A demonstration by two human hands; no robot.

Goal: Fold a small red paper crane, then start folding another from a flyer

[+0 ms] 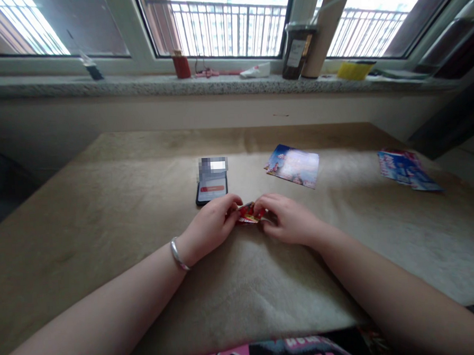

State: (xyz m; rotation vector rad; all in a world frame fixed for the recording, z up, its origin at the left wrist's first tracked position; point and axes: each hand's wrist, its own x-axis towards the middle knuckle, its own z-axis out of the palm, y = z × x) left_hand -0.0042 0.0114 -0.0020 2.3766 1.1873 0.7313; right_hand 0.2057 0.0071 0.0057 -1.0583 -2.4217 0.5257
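Between my two hands, low over the table, is a small red and yellow printed packet. The fingers of my left hand pinch its left end, and a silver bangle circles that wrist. My right hand grips the right end with curled fingers. Part of the packet is hidden behind the fingertips. Just beyond my left hand a smartphone lies face up with its screen lit and partly blurred out.
On the brown table, blue printed cards lie past my right hand. More blue cards are fanned at the far right. The window sill behind holds a red container, a dark box and a yellow item.
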